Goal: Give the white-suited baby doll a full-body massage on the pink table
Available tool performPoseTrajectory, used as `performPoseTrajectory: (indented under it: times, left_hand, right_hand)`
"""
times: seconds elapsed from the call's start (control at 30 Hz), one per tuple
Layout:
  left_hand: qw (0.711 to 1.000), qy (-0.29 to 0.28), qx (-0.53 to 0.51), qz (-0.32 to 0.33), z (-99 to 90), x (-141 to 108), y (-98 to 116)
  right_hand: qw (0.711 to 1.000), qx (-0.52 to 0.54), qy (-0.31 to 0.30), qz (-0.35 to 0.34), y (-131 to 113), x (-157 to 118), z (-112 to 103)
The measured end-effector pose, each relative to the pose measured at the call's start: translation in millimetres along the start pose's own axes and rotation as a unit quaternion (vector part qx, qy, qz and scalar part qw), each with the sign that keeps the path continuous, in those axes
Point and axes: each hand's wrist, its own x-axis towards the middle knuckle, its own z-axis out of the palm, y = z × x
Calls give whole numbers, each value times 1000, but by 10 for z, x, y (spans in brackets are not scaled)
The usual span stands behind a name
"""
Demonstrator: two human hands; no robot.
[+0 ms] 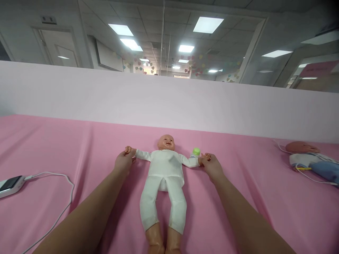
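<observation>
A baby doll [166,165] in a white top and white trousers lies on its back, its bare feet toward me and its arms stretched out to both sides. My left hand [124,161] is closed around the doll's hand on the left. On the other side, my right hand [212,165] grips the doll's other hand. Just behind the doll's arm on the right stands a small bottle [196,152] with a light green cap, partly hidden by that arm.
The pink cover [106,141] spreads under everything, up to a white wall panel [169,102] with glass above. At left lies a white device [12,186] with a dark screen and a white cable [69,204]. A second doll [315,162] lies at far right with thin tubing.
</observation>
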Motion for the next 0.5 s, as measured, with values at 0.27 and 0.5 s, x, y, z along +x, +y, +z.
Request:
performPoseTrajectory:
  times: [0.27,0.5]
  left_hand:
    - [853,-158,343,361,235,-577,47]
    - [694,-275,460,480,352,-599,11]
  right_hand:
    - [944,-111,-118,-287,-393,-601,376]
    - [844,-233,-265,-405,-477,-786,518]
